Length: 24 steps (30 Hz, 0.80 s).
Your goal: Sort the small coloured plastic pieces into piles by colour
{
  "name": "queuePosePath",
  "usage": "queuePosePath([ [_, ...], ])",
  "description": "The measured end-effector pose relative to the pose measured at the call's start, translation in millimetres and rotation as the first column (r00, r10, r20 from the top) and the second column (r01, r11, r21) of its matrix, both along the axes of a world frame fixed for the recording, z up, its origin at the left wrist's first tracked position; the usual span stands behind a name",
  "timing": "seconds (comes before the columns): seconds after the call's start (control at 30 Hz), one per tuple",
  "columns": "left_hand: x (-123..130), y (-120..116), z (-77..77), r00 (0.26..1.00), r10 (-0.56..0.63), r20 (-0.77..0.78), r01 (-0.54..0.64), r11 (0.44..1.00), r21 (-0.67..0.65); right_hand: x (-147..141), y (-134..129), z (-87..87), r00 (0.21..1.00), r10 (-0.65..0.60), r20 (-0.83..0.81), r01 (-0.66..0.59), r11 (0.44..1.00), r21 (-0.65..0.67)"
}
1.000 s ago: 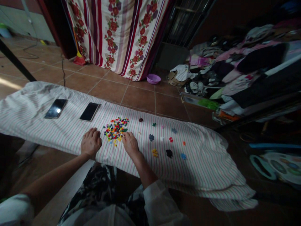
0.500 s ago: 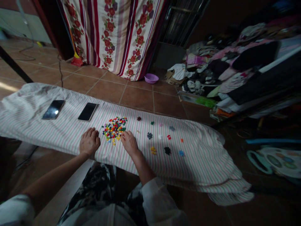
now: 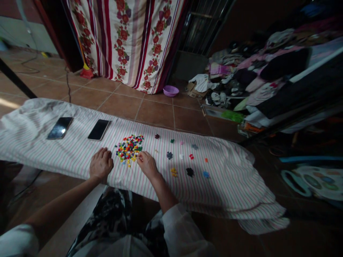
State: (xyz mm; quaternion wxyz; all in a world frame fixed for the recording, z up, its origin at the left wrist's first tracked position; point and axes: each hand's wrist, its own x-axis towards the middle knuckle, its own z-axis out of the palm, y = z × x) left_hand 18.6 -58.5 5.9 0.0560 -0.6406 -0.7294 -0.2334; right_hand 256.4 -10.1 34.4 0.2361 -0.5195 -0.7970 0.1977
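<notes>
A heap of small mixed-colour pieces (image 3: 129,147), like tiny building bricks, lies on a striped cloth (image 3: 150,178). At the heap's right edge is my right hand (image 3: 147,163), its thumb and forefinger pinched together; whatever they hold is too small to make out. My left hand (image 3: 101,164) rests on the cloth left of the heap, fingers loosely stretched and holding nothing. To the right, pieces sit in small single-colour groups, among them yellow pieces (image 3: 174,172), black pieces (image 3: 190,172), blue pieces (image 3: 206,174), dark grey pieces (image 3: 169,155) and red pieces (image 3: 191,156).
Two phones, a left phone (image 3: 60,127) and a right phone (image 3: 99,129), lie on the cloth beyond my left hand. On the tiled floor stand a purple basin (image 3: 170,91) and a red broom (image 3: 87,72) near a floral curtain (image 3: 125,43). Piled clothes (image 3: 249,71) fill the right.
The view has shifted slightly. Both hands stay in nearly the same places, the right one still pinched at the heap's edge.
</notes>
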Motion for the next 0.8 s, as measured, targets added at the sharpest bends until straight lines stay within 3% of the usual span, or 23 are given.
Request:
queuePosePath([
  [0.37,-3,1,-6.6,0.998,-0.024,-0.054,0.027,0.999,0.046,-13,0,-3.2,0.988,-0.126,0.090,0.129,0.991,-0.022],
  [0.6,-4,3,-5.4,0.992,-0.032,-0.125,0.039,0.998,0.051,-13,0,-9.1,0.989,-0.137,0.062,0.137,0.991,0.010],
  [0.8,-1,3,0.9,0.995,-0.007,-0.098,0.009,1.000,0.030,-12,-1,-11.6,0.990,-0.101,0.098,0.101,0.995,0.007],
])
